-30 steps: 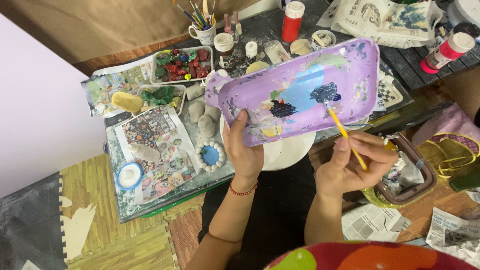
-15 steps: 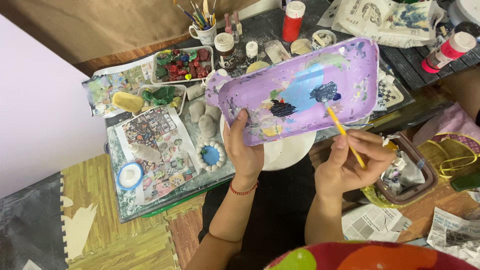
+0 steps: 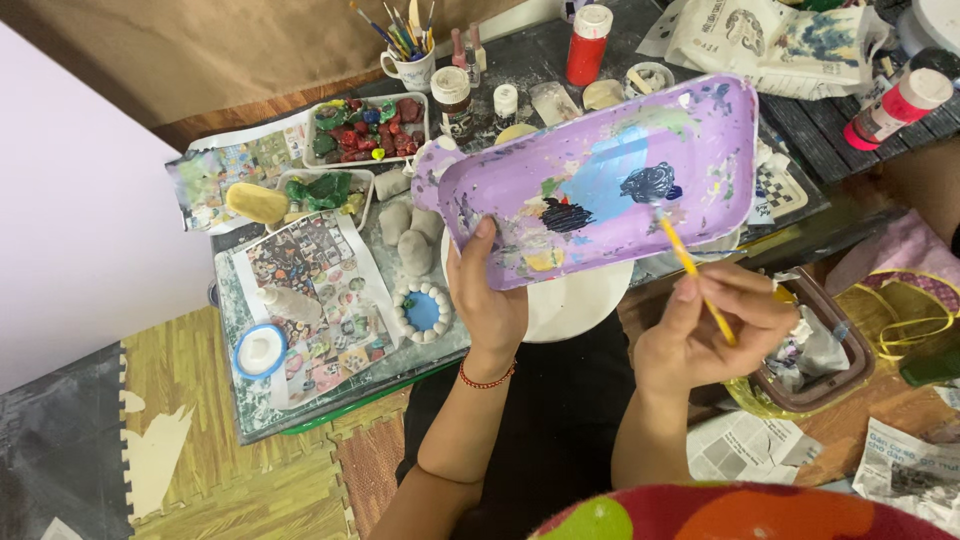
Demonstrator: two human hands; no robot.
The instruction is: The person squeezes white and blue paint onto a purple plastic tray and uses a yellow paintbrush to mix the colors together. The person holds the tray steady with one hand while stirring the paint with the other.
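Your left hand (image 3: 490,305) clamps the near rim of a purple paint tray (image 3: 600,180), thumb on top, holding it tilted above a white plate (image 3: 580,300). Your right hand (image 3: 705,335) pinches a thin yellow brush (image 3: 695,270), its tip in the dark blue paint (image 3: 650,183). The tray looks light and stiff, likely slick where wet; the dry rim seems the safest grip. Beyond lie grey clay lumps (image 3: 410,235), a red paint bottle (image 3: 587,45) and a mug of brushes (image 3: 413,62).
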